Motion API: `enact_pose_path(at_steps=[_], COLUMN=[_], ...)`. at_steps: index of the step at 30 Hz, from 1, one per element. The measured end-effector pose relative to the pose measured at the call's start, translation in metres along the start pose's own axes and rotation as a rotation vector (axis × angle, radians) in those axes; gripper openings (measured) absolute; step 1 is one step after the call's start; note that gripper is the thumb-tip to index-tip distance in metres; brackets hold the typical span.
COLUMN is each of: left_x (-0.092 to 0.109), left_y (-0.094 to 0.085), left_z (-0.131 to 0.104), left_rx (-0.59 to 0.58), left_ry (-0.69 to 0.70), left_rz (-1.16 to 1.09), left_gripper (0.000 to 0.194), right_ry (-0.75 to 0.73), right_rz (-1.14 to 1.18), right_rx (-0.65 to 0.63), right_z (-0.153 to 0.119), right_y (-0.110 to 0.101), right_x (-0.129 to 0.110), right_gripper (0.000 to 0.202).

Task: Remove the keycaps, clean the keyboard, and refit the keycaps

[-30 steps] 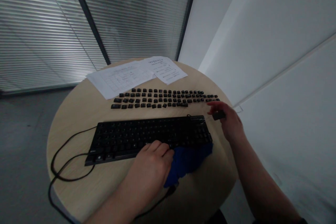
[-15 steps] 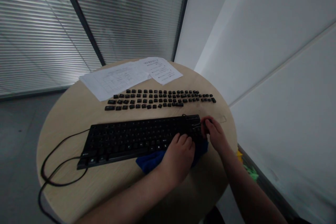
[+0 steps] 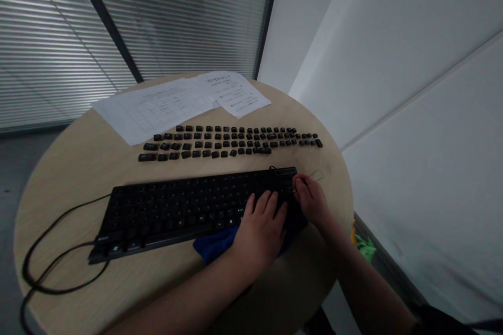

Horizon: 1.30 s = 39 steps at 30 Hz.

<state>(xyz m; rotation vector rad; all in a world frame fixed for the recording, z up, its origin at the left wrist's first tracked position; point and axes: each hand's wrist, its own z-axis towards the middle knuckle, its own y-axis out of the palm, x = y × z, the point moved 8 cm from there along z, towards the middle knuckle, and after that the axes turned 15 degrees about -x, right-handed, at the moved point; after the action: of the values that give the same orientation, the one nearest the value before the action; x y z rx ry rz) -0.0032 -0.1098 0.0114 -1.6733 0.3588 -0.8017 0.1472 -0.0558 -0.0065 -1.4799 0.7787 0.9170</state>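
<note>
A black wired keyboard [image 3: 176,209] lies across the round wooden table [image 3: 78,167]. My left hand [image 3: 261,225] lies flat on the keyboard's right part with its fingers spread, the palm over a blue cloth [image 3: 212,243] that sticks out at the keyboard's front edge. My right hand [image 3: 312,201] is at the keyboard's far right end. Its fingertips are pinched on a small dark keycap [image 3: 294,184] pressed against the keyboard's top right corner. Several loose black keycaps [image 3: 228,141] lie in rows behind the keyboard.
Two printed paper sheets [image 3: 168,104] lie at the table's far side. A thin wire loop [image 3: 316,175] rests on the table beside my right hand. The keyboard's black cable [image 3: 51,256] curls off the left edge. A white wall stands close on the right, window blinds behind.
My right hand came from the keycap rows to the keyboard's right end with a keycap. My left hand slid right along the keyboard over the cloth. The view shifted left.
</note>
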Motion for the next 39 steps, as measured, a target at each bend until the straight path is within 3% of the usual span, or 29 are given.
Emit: enact_pose_path(at_steps=[6,9,19,22,27,32,39], left_x=[0.001,0.001,0.002,0.0,-0.002,-0.005,-0.012], left_y=[0.0,0.001,-0.007,-0.026,-0.063,-0.063,-0.063], left_z=[0.001,0.002,-0.001,0.005,0.034,0.063,0.071], left_rx=[-0.008,-0.019,-0.108,-0.123,-0.035,-0.091,-0.139], left_ry=[0.001,0.0,-0.021,-0.024,0.028,0.059,0.102], left_rz=[-0.01,0.0,-0.04,-0.099,-0.098,-0.055,-0.058], left_gripper=[0.043,0.044,0.05,0.047,0.018,0.02,0.013], right_ry=[-0.099,-0.136,-0.014,-0.03,-0.084,-0.122,-0.097], right_rz=[-0.324,-0.361,0.258,0.263,0.331,0.412,0.448], right_rx=[-0.002,0.011,0.234,0.215,0.227,0.237,0.215], right_z=[-0.007,-0.011,-0.013,-0.012,-0.013,-0.014,-0.012], right_y=[0.007,0.01,-0.003,-0.002,-0.003,-0.004,-0.004], right_x=[-0.022,-0.022,0.014,0.01,0.006,0.0,0.004], right_gripper=[0.019,0.016,0.03,0.029,0.029,0.034,0.031])
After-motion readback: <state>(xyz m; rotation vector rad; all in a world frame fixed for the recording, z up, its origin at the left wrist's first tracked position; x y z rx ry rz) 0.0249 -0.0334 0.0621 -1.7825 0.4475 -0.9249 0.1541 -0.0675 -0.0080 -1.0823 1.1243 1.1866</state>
